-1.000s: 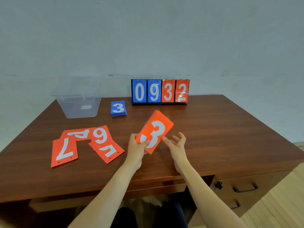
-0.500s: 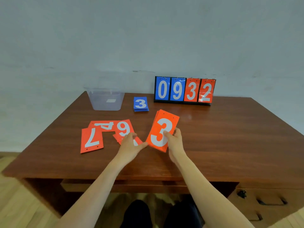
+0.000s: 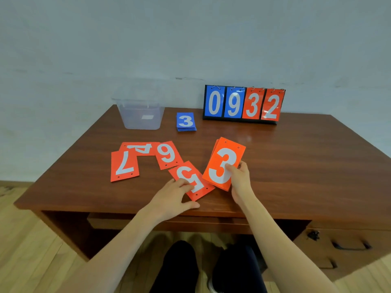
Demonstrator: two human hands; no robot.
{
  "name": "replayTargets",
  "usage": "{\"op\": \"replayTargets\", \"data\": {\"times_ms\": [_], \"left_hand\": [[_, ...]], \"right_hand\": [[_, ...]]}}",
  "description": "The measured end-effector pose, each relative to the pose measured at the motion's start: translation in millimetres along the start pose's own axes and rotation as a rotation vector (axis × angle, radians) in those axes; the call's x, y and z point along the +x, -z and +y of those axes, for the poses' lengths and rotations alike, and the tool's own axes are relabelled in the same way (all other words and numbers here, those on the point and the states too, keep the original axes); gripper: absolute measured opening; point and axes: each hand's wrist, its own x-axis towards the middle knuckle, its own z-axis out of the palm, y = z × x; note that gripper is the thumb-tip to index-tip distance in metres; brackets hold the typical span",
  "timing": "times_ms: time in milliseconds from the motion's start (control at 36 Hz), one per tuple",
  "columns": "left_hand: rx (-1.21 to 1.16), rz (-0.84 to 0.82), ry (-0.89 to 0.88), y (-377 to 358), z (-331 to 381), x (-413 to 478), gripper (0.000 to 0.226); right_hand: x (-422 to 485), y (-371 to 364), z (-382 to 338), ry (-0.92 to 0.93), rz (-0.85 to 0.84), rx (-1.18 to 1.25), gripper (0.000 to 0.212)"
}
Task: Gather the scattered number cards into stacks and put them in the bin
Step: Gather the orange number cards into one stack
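Note:
My right hand (image 3: 240, 178) holds a small stack of orange cards (image 3: 222, 160) with a white 3 on top, lifted just above the desk. My left hand (image 3: 175, 196) pinches the near edge of an orange 5 card (image 3: 189, 178) that lies flat on the wood. Further left lie an orange 6 card (image 3: 167, 154), an orange 4 card (image 3: 139, 148) and an orange 7 card (image 3: 123, 166), partly overlapping. A stack of blue cards (image 3: 185, 121) topped by a 3 sits near the back. The clear plastic bin (image 3: 140, 113) stands at the back left.
A flip scoreboard (image 3: 243, 104) showing 0 9 3 2 stands at the back of the brown desk (image 3: 296, 166), against the wall. A drawer with a dark handle (image 3: 349, 247) is at the lower right. My knees show under the desk.
The stack of orange cards passed from my left hand to my right hand. My left hand moved left and down onto the 5 card. The camera view shifted.

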Motion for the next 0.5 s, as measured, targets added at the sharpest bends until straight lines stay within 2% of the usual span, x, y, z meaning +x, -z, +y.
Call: {"op": "replayTargets", "data": {"times_ms": [250,333,417,500], "left_hand": [[-0.018,-0.089,-0.129,-10,27,2,0.064],[0.019,-0.011,-0.2,-16,33,3,0.05],[-0.047,0.051,-0.256,-21,38,5,0.035],[-0.087,0.178,-0.277,-20,39,9,0.031]], "right_hand": [[-6,49,-12,0.084,0.093,-0.054,0.039],[-5,65,-12,0.092,0.108,-0.064,0.037],[-5,76,-12,0.074,0.105,-0.081,0.039],[-6,81,-12,0.062,0.089,-0.094,0.041]]}}
